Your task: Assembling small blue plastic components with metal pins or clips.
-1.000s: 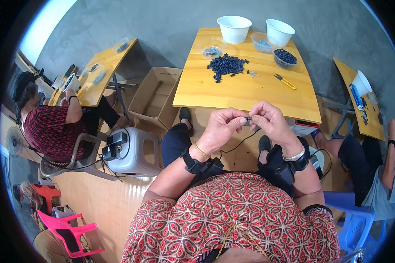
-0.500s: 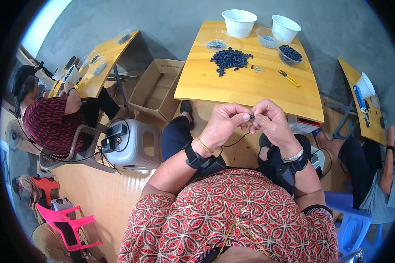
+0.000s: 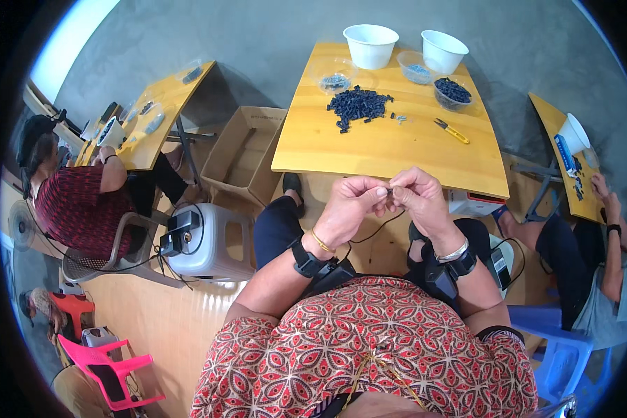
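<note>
Both hands meet just off the near edge of the yellow wooden table. My left hand [image 3: 357, 203] pinches a small dark piece [image 3: 389, 191] between thumb and forefinger. Closed on the same piece from the other side is my right hand [image 3: 423, 200]. Fingertips cover most of it, so its shape cannot be made out. On the table [image 3: 313, 150] ahead lies a pile of small dark blue plastic parts [image 3: 359, 106]. A few small loose bits [image 3: 400, 118] lie right of the pile, and yellow-handled thread snips [image 3: 453, 132] lie farther right.
Two white tubs [image 3: 370, 47] stand at the back, near clear bowls of small metal bits [image 3: 416, 72] and a clear bowl of dark parts [image 3: 453, 93]. Left of the table is an open cardboard box [image 3: 240, 150]. Co-workers sit at tables on both sides. A cable hangs below my hands.
The view has shifted slightly, so the table sits lower and farther left in it. My hands keep their pinch, with fingers slightly changed. The right co-worker's hand has moved up to that table.
</note>
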Demonstrator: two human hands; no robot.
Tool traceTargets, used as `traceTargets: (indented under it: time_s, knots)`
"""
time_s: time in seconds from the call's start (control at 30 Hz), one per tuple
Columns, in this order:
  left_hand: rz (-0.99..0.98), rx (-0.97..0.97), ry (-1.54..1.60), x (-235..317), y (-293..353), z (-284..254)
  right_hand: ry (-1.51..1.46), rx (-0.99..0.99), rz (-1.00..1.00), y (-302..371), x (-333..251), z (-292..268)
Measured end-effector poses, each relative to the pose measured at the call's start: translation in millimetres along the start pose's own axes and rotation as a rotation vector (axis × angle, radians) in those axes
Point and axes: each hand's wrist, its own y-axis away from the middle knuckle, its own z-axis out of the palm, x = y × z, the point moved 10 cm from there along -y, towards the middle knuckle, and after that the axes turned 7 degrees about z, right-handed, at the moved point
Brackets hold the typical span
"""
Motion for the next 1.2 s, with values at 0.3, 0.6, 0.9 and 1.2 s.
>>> traceTargets:
  time_s: [0.3, 0.6, 0.9, 1.2]
  knots:
    - [0.026, 0.05, -0.054, 4, 3, -9, -0.003, 0.091, 0.09, 5, -1, -12]
    - [0.133, 0.058, -0.276, 16, -1, -8, 0.557, 0.117, -0.006, 5, -24, -1]
    - [0.058, 0.144, -0.073, -7, -17, -24, 0.448, 0.185, 0.015, -5, -6, -17]
    - [0.069, 0.222, -0.227, -37, -61, -48, 0.464, 0.309, -0.1, -38, 24, -53]
